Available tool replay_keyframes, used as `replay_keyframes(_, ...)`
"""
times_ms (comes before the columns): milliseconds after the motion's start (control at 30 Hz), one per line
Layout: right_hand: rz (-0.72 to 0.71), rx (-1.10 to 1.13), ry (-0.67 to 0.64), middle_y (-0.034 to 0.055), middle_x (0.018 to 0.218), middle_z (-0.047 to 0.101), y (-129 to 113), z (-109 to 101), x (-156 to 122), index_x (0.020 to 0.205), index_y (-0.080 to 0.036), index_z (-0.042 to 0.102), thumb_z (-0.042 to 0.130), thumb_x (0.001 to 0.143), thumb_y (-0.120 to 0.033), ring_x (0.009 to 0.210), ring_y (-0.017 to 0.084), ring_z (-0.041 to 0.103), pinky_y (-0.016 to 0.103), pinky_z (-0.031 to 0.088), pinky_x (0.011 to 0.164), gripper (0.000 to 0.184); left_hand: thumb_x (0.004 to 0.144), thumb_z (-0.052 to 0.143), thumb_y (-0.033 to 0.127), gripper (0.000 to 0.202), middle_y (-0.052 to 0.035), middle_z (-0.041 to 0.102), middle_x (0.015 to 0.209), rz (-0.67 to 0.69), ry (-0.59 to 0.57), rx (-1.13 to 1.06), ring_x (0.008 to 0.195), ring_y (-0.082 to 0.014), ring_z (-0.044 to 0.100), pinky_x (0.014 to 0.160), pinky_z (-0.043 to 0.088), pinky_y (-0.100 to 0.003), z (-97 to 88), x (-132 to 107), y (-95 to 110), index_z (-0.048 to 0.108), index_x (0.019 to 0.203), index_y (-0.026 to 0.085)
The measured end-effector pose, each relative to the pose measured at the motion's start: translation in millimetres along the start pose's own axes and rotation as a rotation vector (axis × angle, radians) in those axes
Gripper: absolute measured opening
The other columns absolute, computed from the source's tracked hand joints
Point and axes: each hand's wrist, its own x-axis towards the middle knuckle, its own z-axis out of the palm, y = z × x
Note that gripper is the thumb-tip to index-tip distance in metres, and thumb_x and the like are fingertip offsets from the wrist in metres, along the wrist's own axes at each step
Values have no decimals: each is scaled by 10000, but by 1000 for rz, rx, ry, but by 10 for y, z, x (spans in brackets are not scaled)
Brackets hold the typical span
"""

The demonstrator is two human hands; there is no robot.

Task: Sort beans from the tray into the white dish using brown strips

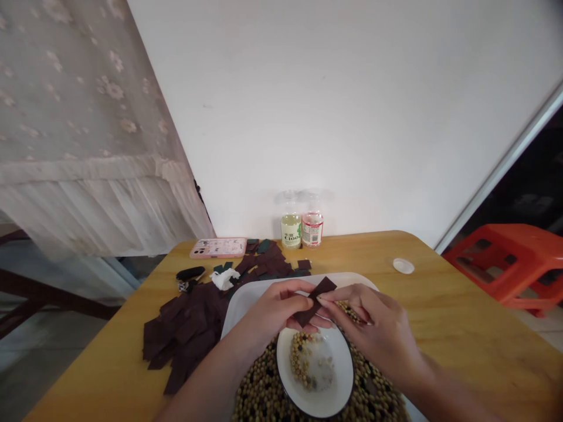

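Observation:
My left hand (281,305) grips a dark maroon rectangular piece (325,286) between thumb and fingers, tilted over a white bowl (343,387). The thumb and forefinger of my right hand (378,322) are pinched together against the middle of that piece; anything tiny between them is too small to make out. Beneath both hands, the bowl contains small tan beads (299,363) along its left side and smaller bits. It rests on a mass of brown and dark beads (259,387) filling a white tray (237,305).
Left of the tray lies a heap of dark maroon pieces (189,322), with crumpled tissue (224,279), a black key fob (190,273) and a pink phone (219,248) nearby. Two bottles (291,230) stand by the wall. A clear lid (403,266) lies right; an orange stool (510,264) stands beyond.

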Motion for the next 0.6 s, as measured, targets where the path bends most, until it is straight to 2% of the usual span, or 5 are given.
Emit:
replay_keyframes(167, 55, -8, 66, -38, 577, 604, 44, -5, -2, 646, -207, 454, 597, 781, -171, 419, 61, 472, 194, 361, 413, 200, 693, 594, 212, 248, -81, 708, 755, -2, -15, 48, 661, -159, 673, 624, 505, -239, 9, -22, 32, 639, 923, 132)
replay_keyframes(333, 3, 12, -15, -28, 590, 621, 7, 6, -8, 678, -207, 464, 589, 793, -182, 486, 81, 551, 195, 362, 406, 171, 666, 617, 199, 285, -65, 702, 698, -6, -14, 13, 648, -175, 675, 612, 507, -256, -9, 0, 4, 629, 943, 133)
replay_keyframes(500, 43, 44, 55, -13, 674, 679, 38, 0, 16, 599, -219, 296, 579, 790, -142, 535, 88, 597, 201, 394, 442, 350, 682, 595, 200, 275, -86, 708, 750, -6, -29, 31, 674, -173, 678, 607, 503, -238, -13, -5, 4, 631, 945, 126)
replay_keyframes(600, 49, 37, 55, -11, 664, 676, 49, 2, 16, 605, -220, 325, 581, 787, -143, 523, 93, 596, 204, 398, 432, 324, 685, 592, 201, 272, -88, 709, 744, 0, -22, 27, 656, -163, 676, 616, 506, -238, 4, -18, 15, 632, 942, 119)
